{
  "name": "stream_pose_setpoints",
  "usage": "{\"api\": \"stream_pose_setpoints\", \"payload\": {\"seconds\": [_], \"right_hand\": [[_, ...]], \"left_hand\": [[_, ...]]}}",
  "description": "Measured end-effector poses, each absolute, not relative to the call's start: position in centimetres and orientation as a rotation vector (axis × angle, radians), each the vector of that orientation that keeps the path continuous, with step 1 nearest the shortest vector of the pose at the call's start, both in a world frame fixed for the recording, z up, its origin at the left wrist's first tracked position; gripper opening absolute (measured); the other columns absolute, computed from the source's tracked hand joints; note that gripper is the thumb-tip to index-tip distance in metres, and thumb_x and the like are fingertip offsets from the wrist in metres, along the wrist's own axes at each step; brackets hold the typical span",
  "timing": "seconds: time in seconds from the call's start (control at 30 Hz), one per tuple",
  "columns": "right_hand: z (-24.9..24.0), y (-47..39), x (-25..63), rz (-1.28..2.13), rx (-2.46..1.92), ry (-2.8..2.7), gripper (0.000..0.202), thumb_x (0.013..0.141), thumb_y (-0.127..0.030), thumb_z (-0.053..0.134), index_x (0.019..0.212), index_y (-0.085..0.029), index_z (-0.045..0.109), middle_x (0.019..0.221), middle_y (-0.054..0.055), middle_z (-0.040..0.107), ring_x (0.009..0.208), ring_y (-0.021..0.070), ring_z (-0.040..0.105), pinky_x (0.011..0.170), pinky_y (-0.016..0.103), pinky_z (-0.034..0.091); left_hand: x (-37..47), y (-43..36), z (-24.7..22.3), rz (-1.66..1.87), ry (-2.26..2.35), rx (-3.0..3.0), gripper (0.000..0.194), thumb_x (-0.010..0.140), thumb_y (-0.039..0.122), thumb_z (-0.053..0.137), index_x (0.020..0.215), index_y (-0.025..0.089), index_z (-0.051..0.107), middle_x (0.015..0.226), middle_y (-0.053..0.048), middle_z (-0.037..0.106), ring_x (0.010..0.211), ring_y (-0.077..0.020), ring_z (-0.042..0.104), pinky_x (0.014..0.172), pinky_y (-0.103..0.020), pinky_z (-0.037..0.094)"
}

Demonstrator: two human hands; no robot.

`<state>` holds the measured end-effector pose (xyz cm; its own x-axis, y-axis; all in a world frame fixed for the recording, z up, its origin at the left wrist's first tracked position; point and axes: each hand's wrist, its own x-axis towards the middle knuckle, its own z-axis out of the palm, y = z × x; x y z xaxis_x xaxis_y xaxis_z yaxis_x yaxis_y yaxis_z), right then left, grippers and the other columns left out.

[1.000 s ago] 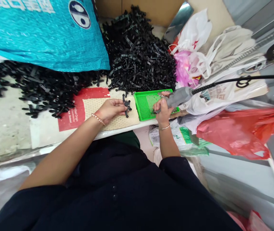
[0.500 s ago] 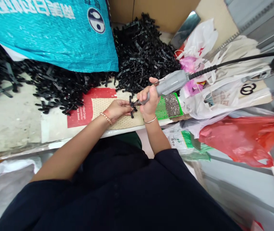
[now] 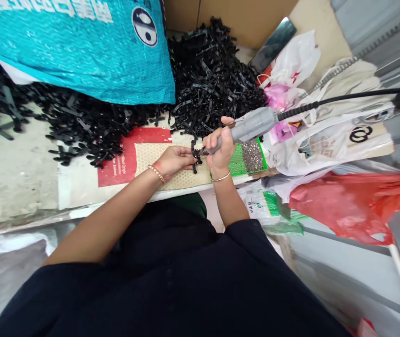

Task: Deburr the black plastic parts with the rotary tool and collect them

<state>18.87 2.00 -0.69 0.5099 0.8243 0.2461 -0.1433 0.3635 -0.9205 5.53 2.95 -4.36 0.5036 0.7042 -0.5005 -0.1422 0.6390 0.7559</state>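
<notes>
My left hand (image 3: pixel 175 161) pinches a small black plastic part (image 3: pixel 195 169) with arms and rounded ends, above a dimpled beige mat (image 3: pixel 147 157). My right hand (image 3: pixel 219 150) is wrapped round a grey electric screwdriver (image 3: pixel 256 124), its black cord leading off to the right. The screwdriver's tip meets the middle of the black part; any screw there is too small to make out. Just right of my right hand lies a green perforated tray (image 3: pixel 237 161) with many small metal screws (image 3: pixel 252 157) gathered at its right end.
Black parts like the held one lie in a big heap (image 3: pixel 214 79) behind my hands and another pile (image 3: pixel 84 126) at left. A blue woven sack (image 3: pixel 80 51) covers some. White plastic bags (image 3: pixel 326 145) and a red bag (image 3: pixel 354 203) are at right. A phone-like slab (image 3: pixel 273 44) leans behind.
The view has shifted very slightly. Both hands keep the same hold, with the screwdriver's tip still at the black part.
</notes>
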Motion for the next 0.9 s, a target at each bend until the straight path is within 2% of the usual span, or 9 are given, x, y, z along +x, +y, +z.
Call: {"api": "stream_pose_setpoints", "payload": {"seconds": [0.17, 0.43, 0.67, 0.9], "right_hand": [[-0.69, 2.05, 18.79, 0.732, -0.999, -0.784, 0.054, 0.083, -0.078, 0.069, 0.103, -0.031, 0.054, 0.049, -0.016, 0.034, 0.039, 0.0093, 0.036, 0.047, 0.028, 0.038], [-0.94, 1.77, 19.02, 0.702, -1.088, -0.814, 0.054, 0.09, -0.084, 0.057, 0.103, -0.032, 0.054, 0.051, -0.014, 0.03, 0.041, 0.0104, 0.038, 0.05, 0.028, 0.041], [-0.97, 1.77, 18.88, 0.714, -1.12, -0.737, 0.042, 0.098, -0.072, 0.058, 0.105, -0.031, 0.056, 0.055, -0.013, 0.031, 0.043, 0.011, 0.04, 0.052, 0.028, 0.044], [-1.47, 1.68, 18.85, 0.693, -1.049, -0.831, 0.046, 0.093, -0.076, 0.06, 0.102, -0.031, 0.056, 0.054, -0.013, 0.03, 0.043, 0.0105, 0.04, 0.052, 0.028, 0.043]], "left_hand": [[5.51, 3.01, -4.42, 0.555, 0.909, 0.717, 0.037, 0.055, 0.01, 0.1, 0.085, 0.011, 0.078, 0.078, -0.002, 0.077, 0.07, -0.0118, 0.07, 0.07, -0.024, 0.06], [5.51, 2.75, -3.85, 0.574, 0.932, 0.707, 0.032, 0.059, 0.007, 0.097, 0.083, 0.011, 0.077, 0.076, -0.002, 0.076, 0.068, -0.0122, 0.07, 0.07, -0.024, 0.06], [5.42, 2.76, -3.65, 0.565, 0.945, 0.716, 0.033, 0.058, 0.007, 0.098, 0.083, 0.012, 0.077, 0.077, -0.003, 0.077, 0.069, -0.013, 0.071, 0.073, -0.027, 0.062], [5.49, 2.72, -3.61, 0.574, 0.946, 0.713, 0.035, 0.056, 0.008, 0.099, 0.083, 0.011, 0.077, 0.077, -0.002, 0.076, 0.069, -0.0116, 0.071, 0.069, -0.023, 0.061]]}}
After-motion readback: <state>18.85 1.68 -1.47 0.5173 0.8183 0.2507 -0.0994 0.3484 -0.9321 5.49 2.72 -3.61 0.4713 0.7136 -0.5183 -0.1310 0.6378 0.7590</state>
